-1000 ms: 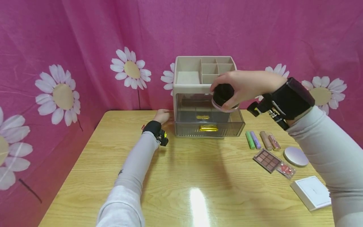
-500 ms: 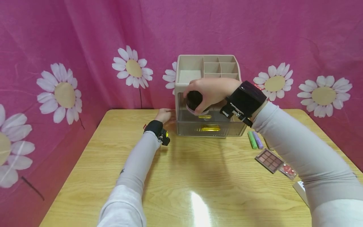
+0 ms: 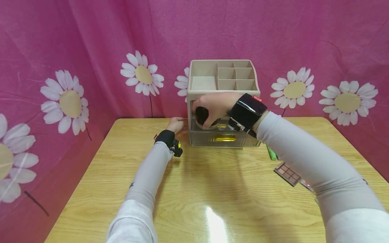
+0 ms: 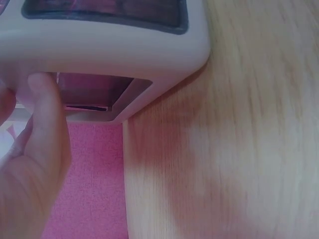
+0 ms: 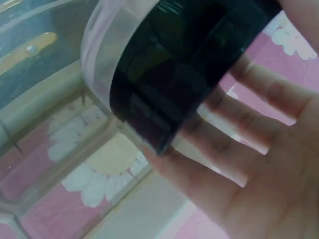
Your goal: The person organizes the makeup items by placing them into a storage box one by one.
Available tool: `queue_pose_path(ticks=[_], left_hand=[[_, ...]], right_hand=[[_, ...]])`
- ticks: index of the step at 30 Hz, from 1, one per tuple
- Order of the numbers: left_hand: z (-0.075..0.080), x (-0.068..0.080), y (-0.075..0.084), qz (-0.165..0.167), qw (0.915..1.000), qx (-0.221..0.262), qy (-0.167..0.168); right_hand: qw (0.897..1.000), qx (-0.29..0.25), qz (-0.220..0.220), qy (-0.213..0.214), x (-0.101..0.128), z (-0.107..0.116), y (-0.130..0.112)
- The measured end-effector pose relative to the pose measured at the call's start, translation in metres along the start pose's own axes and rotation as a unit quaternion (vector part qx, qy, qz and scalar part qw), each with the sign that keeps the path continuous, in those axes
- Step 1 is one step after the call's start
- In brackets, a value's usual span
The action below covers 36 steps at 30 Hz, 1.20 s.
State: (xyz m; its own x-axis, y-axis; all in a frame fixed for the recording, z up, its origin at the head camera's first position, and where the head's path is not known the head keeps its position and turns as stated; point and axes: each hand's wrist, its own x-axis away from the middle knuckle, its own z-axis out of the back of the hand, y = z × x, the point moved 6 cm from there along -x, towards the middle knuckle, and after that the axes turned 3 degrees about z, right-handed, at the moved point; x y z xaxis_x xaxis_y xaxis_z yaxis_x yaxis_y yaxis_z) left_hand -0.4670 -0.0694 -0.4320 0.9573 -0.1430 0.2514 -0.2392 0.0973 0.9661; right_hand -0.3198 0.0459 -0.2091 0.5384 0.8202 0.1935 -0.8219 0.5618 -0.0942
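Observation:
My right hand (image 3: 217,104) grips a round jar (image 3: 202,115) with a black lid and a clear base. In the right wrist view the fingers curl along the black lid (image 5: 174,64). The jar is over the left part of a pulled-out smoky clear drawer (image 3: 203,138) with a gold handle (image 3: 225,137). That drawer belongs to a cream cosmetics organizer (image 3: 203,84). My left hand (image 3: 176,125) rests against the organizer's left side. In the left wrist view its thumb (image 4: 45,99) lies straight at the edge of a side opening; the other fingers are mostly hidden.
Right of the organizer lie a green tube (image 3: 271,153) and an eyeshadow palette (image 3: 287,173), with a small clear case (image 3: 307,185) partly under the right sleeve. The right forearm hides other items. A pink daisy-print curtain (image 3: 212,30) hangs behind the wooden table (image 3: 182,199).
The right hand has carried the jar left and downward, from the drawer's right side to its left. Its forearm now covers most items at right. The left hand stays at the organizer's side.

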Motion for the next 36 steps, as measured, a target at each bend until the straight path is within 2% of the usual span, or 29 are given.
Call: queue_pose_path(ticks=[2, 4, 5, 6, 8, 10, 11, 13, 15, 17, 18, 20, 24, 25, 26, 27, 29, 31, 32, 34, 36], left_hand=[[0.004, -0.024, -0.015, -0.006, 0.9999, 0.009, -0.007], [0.006, -0.033, -0.019, -0.004, 0.9999, 0.011, -0.01], [0.005, -0.031, -0.018, -0.002, 0.9999, 0.009, -0.007], [0.004, -0.024, -0.014, 0.001, 1.0, 0.006, -0.005], [-0.002, 0.004, 0.002, 0.017, 0.9998, -0.005, 0.006], [-0.006, 0.028, 0.014, 0.019, 0.9998, -0.006, 0.007], [-0.011, 0.047, 0.025, 0.036, 0.999, -0.017, 0.019], [-0.012, 0.055, 0.029, 0.036, 0.9991, -0.015, 0.016], [-0.006, 0.031, 0.014, 0.021, 0.9997, -0.006, 0.003], [-0.002, 0.01, 0.001, 0.021, 0.9998, 0.0, 0.002], [0.003, -0.01, -0.011, 0.005, 0.9999, 0.012, -0.01], [0.005, -0.021, -0.016, 0.005, 0.9999, 0.013, -0.009], [-0.003, 0.018, 0.008, 0.021, 0.9998, -0.005, 0.004], [-0.006, 0.034, 0.017, 0.039, 0.999, -0.016, 0.015], [-0.008, 0.044, 0.023, 0.045, 0.9987, -0.018, 0.015], [-0.009, 0.05, 0.027, 0.047, 0.9986, -0.018, 0.014], [-0.009, 0.053, 0.028, 0.05, 0.9983, -0.022, 0.018], [-0.009, 0.047, 0.024, 0.044, 0.9987, -0.021, 0.015], [-0.006, 0.033, 0.016, 0.035, 0.9991, -0.018, 0.012], [0.002, -0.006, -0.007, 0.016, 0.9998, -0.007, 0.002], [0.01, -0.047, -0.031, 0.014, 0.9998, 0.013, -0.004]], right_hand=[[1.0, 0.01, -0.006, -0.001, -0.002, -0.003, 0.003], [1.0, 0.016, -0.01, -0.007, -0.004, -0.005, 0.005], [1.0, 0.018, -0.013, -0.012, -0.005, -0.006, 0.006], [1.0, 0.02, -0.014, -0.017, -0.006, -0.008, 0.007], [0.999, 0.023, -0.017, -0.029, -0.008, -0.011, 0.008], [0.999, 0.027, -0.022, -0.038, -0.01, -0.013, 0.01], [0.999, 0.028, -0.022, -0.041, -0.011, -0.014, 0.01], [0.998, 0.031, -0.02, -0.042, -0.012, -0.016, 0.011], [0.999, 0.034, -0.013, -0.038, -0.014, -0.018, 0.013], [0.999, 0.036, -0.01, -0.03, -0.015, -0.02, 0.015], [0.999, 0.038, -0.011, -0.025, -0.016, -0.021, 0.017], [0.999, 0.041, -0.014, -0.012, -0.017, -0.022, 0.02], [0.999, 0.041, -0.022, 0.014, -0.017, -0.023, 0.023], [0.999, 0.04, -0.023, 0.022, -0.017, -0.023, 0.023], [0.999, 0.038, -0.022, 0.03, -0.017, -0.022, 0.023], [0.998, 0.035, -0.021, 0.038, -0.016, -0.022, 0.023], [0.998, 0.033, -0.02, 0.055, -0.015, -0.021, 0.024], [0.997, 0.034, -0.018, 0.072, -0.015, -0.021, 0.024], [0.996, 0.037, -0.018, 0.079, -0.014, -0.021, 0.024], [0.995, 0.044, -0.016, 0.091, -0.014, -0.02, 0.024], [0.994, 0.05, -0.01, 0.101, -0.013, -0.019, 0.023]])
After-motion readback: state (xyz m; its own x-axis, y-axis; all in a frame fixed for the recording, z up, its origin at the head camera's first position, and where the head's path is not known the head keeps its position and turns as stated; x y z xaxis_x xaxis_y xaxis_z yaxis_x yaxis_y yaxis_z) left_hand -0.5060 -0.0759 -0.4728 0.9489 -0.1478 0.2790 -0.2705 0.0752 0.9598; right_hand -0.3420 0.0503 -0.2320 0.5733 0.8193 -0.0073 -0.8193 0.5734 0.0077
